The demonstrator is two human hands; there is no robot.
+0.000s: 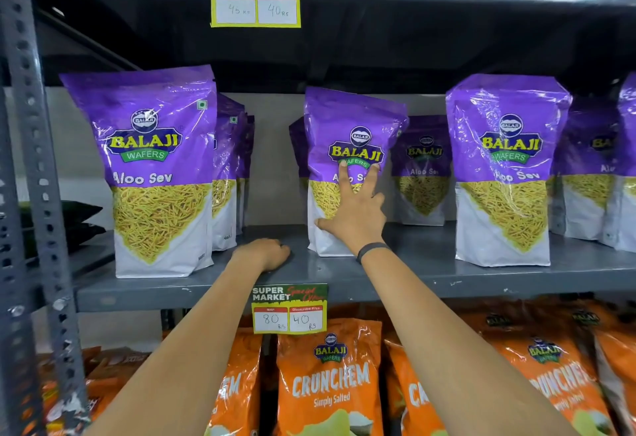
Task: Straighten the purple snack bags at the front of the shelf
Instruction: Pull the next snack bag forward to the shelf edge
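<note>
1. Bags first: three purple snack bags stand along the front of the grey shelf (344, 284). The left bag (155, 174) and right bag (506, 174) sit about square; the middle bag (351, 146) sits further back and tilts a bit, top leaning right.
2. Right hand (358, 215) lies flat on the middle bag's face, fingers (344, 177) spread, thumb at its lower left edge. Not a pinch, more of a palm press.
3. Left hand (265, 255) rests on the shelf just beside that bag, fingers curled under, holding nothing as far as I can see.
4. Handling guess: light, puffy, glossy film, so slippery and easy to tip. Contents look brittle, so no squeezing.
5. I'd grip low at both side edges near the flat base and slide it forward.
</note>
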